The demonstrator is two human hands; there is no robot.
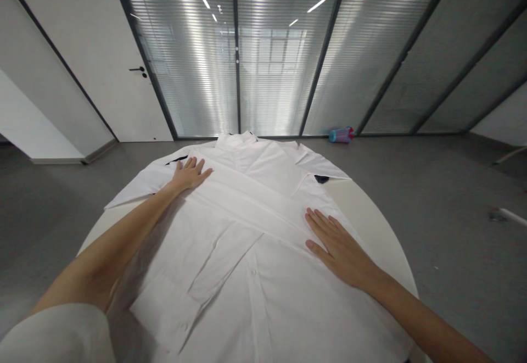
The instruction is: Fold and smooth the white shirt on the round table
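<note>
Grey floor (432, 198) lay open on all sides; glass partition (267, 50) stood well behind.

Round white table (382, 214): bare only along its right rim. The rest was covered.

White shirt (247, 286) lay spread flat on the table. Its long axis ran straight away from the person, with the collar (239, 139) at the far edge and the hem at the near edge. The far-left part overhung the rim.

Folded sleeve (247, 201) crossed the chest as a diagonal band, far-left to near-right, between the two hands.

Left hand (190, 173): fingers spread, palm flat on the cloth at the band's far-left end, arm stretched long.

Right hand (337, 245): fingers straight and close together, palm flat at the band's near-right end, nearer the body. It was just inside the bare rim. Neither hand pinched any cloth.

A small coloured object (341, 134) sat on the floor by the glass, well apart.
</note>
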